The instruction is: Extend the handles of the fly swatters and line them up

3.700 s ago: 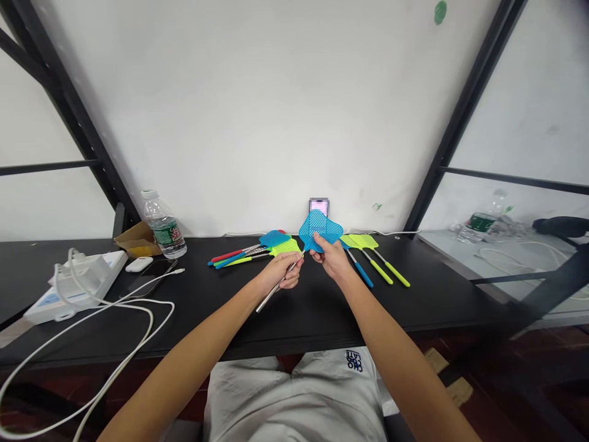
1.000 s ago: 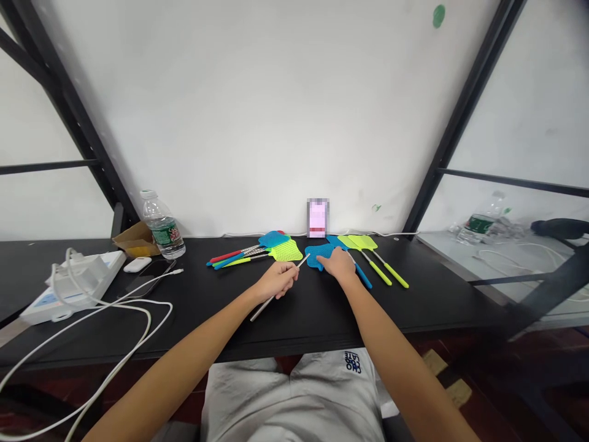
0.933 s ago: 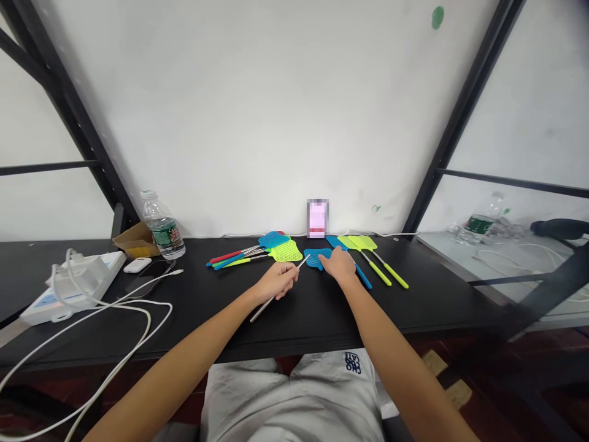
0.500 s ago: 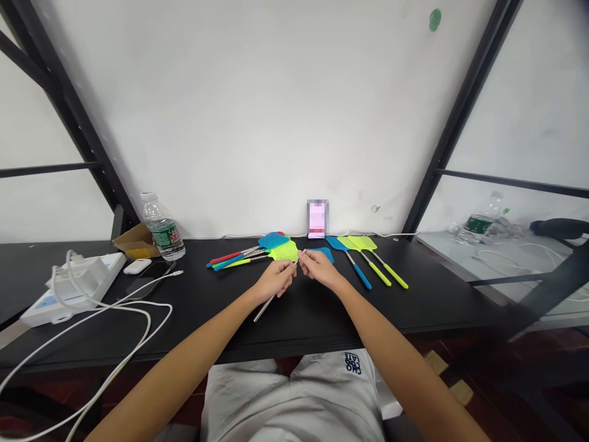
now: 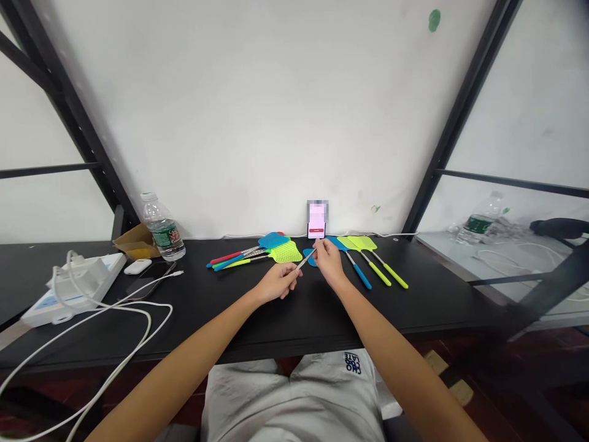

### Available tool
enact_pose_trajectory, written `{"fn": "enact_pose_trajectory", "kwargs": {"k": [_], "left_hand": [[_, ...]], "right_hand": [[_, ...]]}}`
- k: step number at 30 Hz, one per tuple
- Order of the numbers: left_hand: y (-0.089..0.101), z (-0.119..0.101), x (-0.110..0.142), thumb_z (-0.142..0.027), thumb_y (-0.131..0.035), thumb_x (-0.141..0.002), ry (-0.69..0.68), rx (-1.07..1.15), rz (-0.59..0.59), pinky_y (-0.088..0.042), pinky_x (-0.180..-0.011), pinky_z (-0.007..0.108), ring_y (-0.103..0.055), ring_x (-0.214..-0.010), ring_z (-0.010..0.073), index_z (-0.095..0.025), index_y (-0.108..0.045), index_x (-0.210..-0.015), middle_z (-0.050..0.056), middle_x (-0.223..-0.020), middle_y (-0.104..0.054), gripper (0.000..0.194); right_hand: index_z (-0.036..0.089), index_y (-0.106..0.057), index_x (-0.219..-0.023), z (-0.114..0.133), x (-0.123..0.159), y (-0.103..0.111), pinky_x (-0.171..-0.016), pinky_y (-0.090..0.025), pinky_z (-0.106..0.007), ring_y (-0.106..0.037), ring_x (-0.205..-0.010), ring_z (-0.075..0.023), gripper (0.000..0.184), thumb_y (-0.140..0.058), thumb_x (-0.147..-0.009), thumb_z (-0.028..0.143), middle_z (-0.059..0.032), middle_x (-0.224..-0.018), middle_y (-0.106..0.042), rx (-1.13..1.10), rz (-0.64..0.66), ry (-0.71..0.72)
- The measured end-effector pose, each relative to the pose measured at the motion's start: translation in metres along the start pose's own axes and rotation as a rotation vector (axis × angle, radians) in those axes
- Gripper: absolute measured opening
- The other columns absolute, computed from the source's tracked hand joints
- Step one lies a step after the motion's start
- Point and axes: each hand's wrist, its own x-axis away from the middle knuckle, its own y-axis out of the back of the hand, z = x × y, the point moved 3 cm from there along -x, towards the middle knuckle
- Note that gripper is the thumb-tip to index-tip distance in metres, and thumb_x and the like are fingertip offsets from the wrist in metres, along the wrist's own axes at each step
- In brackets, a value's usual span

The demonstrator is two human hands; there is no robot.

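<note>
My left hand (image 5: 278, 280) is closed around the lower end of a thin metal rod (image 5: 305, 258). My right hand (image 5: 327, 258) pinches the rod's upper end, so it slants up to the right between the two hands, just above the black desk. Partly hidden behind my right hand lies a blue perforated fly swatter head (image 5: 310, 257). Left of it rests a pile of fly swatters with a yellow-green head (image 5: 286, 251), a blue head (image 5: 272, 240) and a red handle (image 5: 226, 258). Right of my hands lie a blue-handled swatter (image 5: 362, 276) and two yellow-green ones (image 5: 380, 274).
A lit phone (image 5: 316, 224) leans against the wall behind my hands. At the left are a water bottle (image 5: 164, 230), a cardboard box (image 5: 137, 242), a white earbud case (image 5: 137, 266), a dark phone (image 5: 150, 281), a power strip (image 5: 101, 273) and loose white cables (image 5: 148, 328).
My right hand has moved right and slightly up, away from my left hand. More rod shows between them, and the length that stuck out below my left hand is no longer visible.
</note>
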Motion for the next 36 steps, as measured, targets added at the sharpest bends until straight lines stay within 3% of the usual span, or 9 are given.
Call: {"fn": "enact_pose_trajectory", "kwargs": {"k": [3,10,14,18,24,36], "left_hand": [[-0.001,0.002,0.0,-0.05,-0.046,-0.088,-0.002,-0.037,-0.007,-0.024,-0.033,0.017,-0.037,-0.032,0.0041,-0.016,-0.055,-0.093,-0.006,-0.057,-0.05,0.035],[-0.002,0.004,0.0,-0.046,-0.044,-0.089,-0.065,-0.151,-0.094,-0.029,-0.045,0.018,-0.038,-0.044,0.0064,-0.015,-0.059,-0.089,-0.005,-0.055,-0.048,0.034],[-0.001,0.005,0.0,-0.044,-0.044,-0.089,-0.103,-0.187,-0.118,-0.033,-0.05,0.02,-0.042,-0.049,0.0084,-0.015,-0.061,-0.089,-0.003,-0.056,-0.05,0.033],[-0.001,0.007,0.0,-0.043,-0.045,-0.089,-0.12,-0.202,-0.154,-0.034,-0.053,0.02,-0.045,-0.051,0.0093,-0.015,-0.061,-0.087,-0.003,-0.056,-0.051,0.033],[-0.001,0.006,0.0,-0.04,-0.044,-0.089,-0.119,-0.195,-0.159,-0.035,-0.053,0.02,-0.044,-0.05,0.0091,-0.015,-0.06,-0.085,-0.004,-0.055,-0.05,0.03],[-0.001,0.0,0.003,-0.04,-0.043,-0.089,-0.125,-0.212,-0.172,-0.035,-0.055,0.021,-0.045,-0.051,0.0099,-0.015,-0.059,-0.084,-0.004,-0.054,-0.051,0.03]], "right_hand": [[0.022,-0.048,-0.068,-0.001,0.001,0.002,-0.051,-0.037,-0.027,-0.05,-0.052,-0.0152,0.038,-0.038,-0.09,0.05,-0.0003,-0.055,-0.053,0.075,-0.056,0.065],[0.023,-0.041,-0.064,-0.005,0.001,0.001,-0.058,-0.034,-0.027,-0.051,-0.057,-0.0168,0.039,-0.031,-0.096,0.042,-0.0007,-0.055,-0.053,0.315,-0.03,0.11],[0.022,-0.044,-0.07,0.001,0.008,-0.001,-0.058,-0.028,-0.028,-0.051,-0.062,-0.0175,0.036,-0.029,-0.098,0.039,-0.0037,-0.065,-0.056,0.569,-0.075,0.118],[0.019,-0.051,-0.081,0.005,0.017,-0.008,-0.058,-0.023,-0.028,-0.051,-0.065,-0.0173,0.033,-0.03,-0.1,0.037,-0.0059,-0.07,-0.056,0.751,-0.031,0.102],[0.019,-0.053,-0.082,0.005,0.024,-0.015,-0.057,-0.02,-0.03,-0.049,-0.064,-0.0184,0.036,-0.03,-0.1,0.039,-0.0071,-0.069,-0.056,0.785,0.018,0.12],[0.021,-0.048,-0.074,0.005,0.025,-0.017,-0.056,-0.023,-0.029,-0.049,-0.061,-0.0178,0.033,-0.037,-0.097,0.042,-0.0034,-0.062,-0.053,0.609,0.043,0.186]]}}
